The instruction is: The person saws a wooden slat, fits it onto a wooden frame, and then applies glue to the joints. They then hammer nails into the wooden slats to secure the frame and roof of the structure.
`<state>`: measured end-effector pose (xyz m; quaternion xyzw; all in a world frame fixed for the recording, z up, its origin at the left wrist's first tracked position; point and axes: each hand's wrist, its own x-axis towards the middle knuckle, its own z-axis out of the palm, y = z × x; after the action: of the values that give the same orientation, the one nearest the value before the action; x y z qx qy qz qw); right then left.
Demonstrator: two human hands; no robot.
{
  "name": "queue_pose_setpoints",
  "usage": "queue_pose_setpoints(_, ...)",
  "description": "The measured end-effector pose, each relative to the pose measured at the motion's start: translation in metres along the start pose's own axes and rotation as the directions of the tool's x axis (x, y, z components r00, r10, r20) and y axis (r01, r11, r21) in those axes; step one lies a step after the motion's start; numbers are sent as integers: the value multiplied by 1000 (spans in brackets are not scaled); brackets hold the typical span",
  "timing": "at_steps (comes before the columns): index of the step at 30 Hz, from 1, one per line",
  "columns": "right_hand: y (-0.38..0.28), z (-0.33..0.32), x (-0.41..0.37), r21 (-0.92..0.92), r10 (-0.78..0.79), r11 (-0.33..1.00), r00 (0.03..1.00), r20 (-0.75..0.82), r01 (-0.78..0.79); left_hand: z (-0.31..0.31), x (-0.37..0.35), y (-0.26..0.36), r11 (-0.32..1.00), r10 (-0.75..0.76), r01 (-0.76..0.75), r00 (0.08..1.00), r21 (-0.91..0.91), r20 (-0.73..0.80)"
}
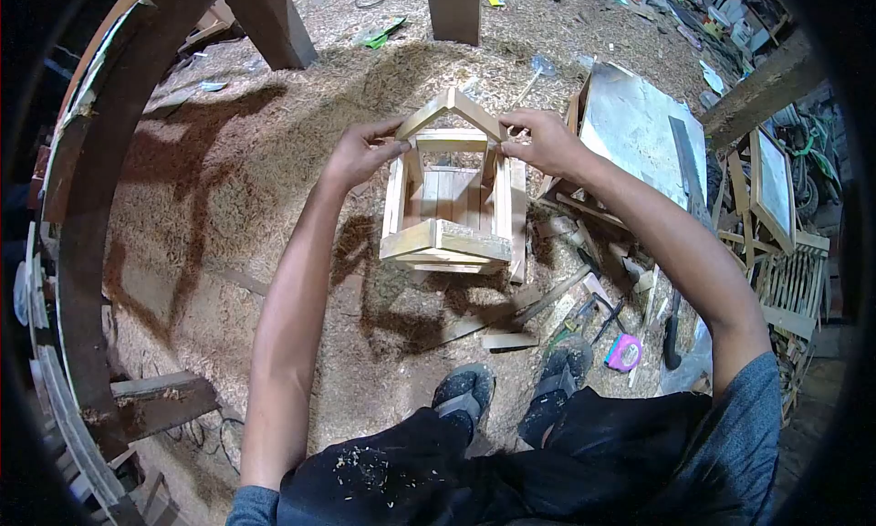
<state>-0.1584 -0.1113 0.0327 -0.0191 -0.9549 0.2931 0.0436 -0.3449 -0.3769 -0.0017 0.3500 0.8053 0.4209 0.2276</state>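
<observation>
A small house-shaped wooden frame [446, 243], open at the top with slats at its bottom, is in front of me. At its far end is a peaked gable piece [470, 111] made of two angled strips. My left hand [363, 154] grips the left lower end of this gable piece between thumb and fingers. On the opposite end, my right hand [540, 145] pinches the same piece, fingers above and thumb below. A matching gable forms the near end of the frame. Beside the frame's right side lies a narrow wooden strip [518, 252].
Wood shavings cover the ground. A pink tape measure [624, 353], a black-handled tool [672, 353] and loose offcuts [509, 342] lie near my feet. Right of the frame stands a box with a whitish top [634, 129]. Wooden posts [453, 10] rise around the area.
</observation>
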Motion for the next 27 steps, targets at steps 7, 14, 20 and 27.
queue_pose_setpoints(7,-12,-12,13,45,-117,991,987,-109,122,0,-6,36,996,60,-56,997,71,-54)
queue_pose_setpoints(14,-41,-9,22,67,-156,983,972,-179,170,23,7,57,951,259,-265,964,-160,-58)
queue_pose_setpoints(20,-41,-5,20,95,-146,981,968,-206,168,40,6,46,890,261,-292,956,-350,-133)
queue_pose_setpoints(27,-34,0,25,103,-217,963,942,-257,250,45,7,43,847,245,-319,944,-425,-220)
